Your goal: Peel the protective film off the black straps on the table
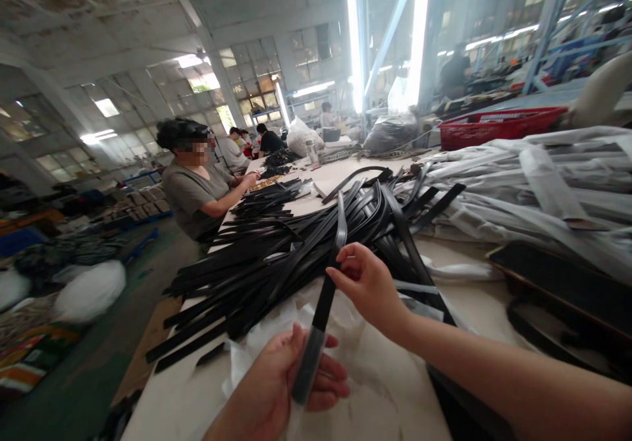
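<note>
Your left hand cradles and your right hand pinches one black strap into its clear sleeve, likely needing steady feeding, beside the counter's strap pile.

Bare hands, bare forearms, nothing worn.

My left hand shows its palm and fingers without a glove, ring or tape, and what little of its wrist is in view at the bottom edge is uncovered too. My right hand is just as plain, with no glove and no ring that I can make out. My right forearm is uncovered from the wrist to the frame edge: no sleeve, cuff, watch or bracelet shows. My nails look short and unpainted, though the view blurs them.
</note>
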{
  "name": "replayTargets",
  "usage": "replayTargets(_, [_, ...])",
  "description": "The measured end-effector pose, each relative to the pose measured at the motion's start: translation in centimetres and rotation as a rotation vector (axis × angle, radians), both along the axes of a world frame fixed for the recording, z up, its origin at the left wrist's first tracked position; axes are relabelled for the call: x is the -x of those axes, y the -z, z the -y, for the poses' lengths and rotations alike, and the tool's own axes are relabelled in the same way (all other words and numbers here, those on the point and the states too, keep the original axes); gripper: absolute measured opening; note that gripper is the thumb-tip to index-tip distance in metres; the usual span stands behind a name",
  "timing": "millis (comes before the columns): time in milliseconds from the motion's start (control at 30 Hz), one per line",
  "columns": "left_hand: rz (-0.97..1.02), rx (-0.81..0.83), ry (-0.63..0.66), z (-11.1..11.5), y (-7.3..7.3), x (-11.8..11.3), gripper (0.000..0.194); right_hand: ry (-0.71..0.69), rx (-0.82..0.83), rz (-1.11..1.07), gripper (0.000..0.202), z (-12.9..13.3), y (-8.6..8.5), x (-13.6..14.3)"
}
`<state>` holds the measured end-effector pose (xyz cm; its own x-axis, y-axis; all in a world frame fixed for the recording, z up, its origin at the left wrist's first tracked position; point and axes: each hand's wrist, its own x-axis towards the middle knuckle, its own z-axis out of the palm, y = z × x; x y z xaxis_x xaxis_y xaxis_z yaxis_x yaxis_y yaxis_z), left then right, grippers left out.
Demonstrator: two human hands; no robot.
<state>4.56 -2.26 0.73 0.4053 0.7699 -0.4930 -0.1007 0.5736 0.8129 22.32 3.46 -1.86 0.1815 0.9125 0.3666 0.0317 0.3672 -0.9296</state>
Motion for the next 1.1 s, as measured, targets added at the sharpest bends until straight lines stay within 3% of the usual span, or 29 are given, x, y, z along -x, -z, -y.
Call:
replayTargets(133, [0.069,0.029,0.117,0.2,-0.2,0.4,0.033,-0.001,-0.013,0.005,0.023,-0.1,-0.3,-0.3])
replayTargets(400, [0.03,-0.022,0.388,0.4,0.9,1.5,0.04,-0.079,0.003,-0.056,0.023,-0.4,-0.8,-0.7])
replayTargets(633, [-0.014,-0.104,0.125,0.5,1.4,0.0,0.035,-0.102,0.021,0.012,0.022,0.5,-0.8,-0.2])
replayTargets(833, [0.065,-0.099,0.037,0.3,1.1,-0.3,0.035,-0.094,-0.009,0.166,0.018,1.5,-0.9,0.5])
replayTargets(1100, [0.055,-0.105,-0.083,0.0,1.0,-0.3,0.033,-0.23,0.01,0.077,0.025,3.3,-0.4,1.8])
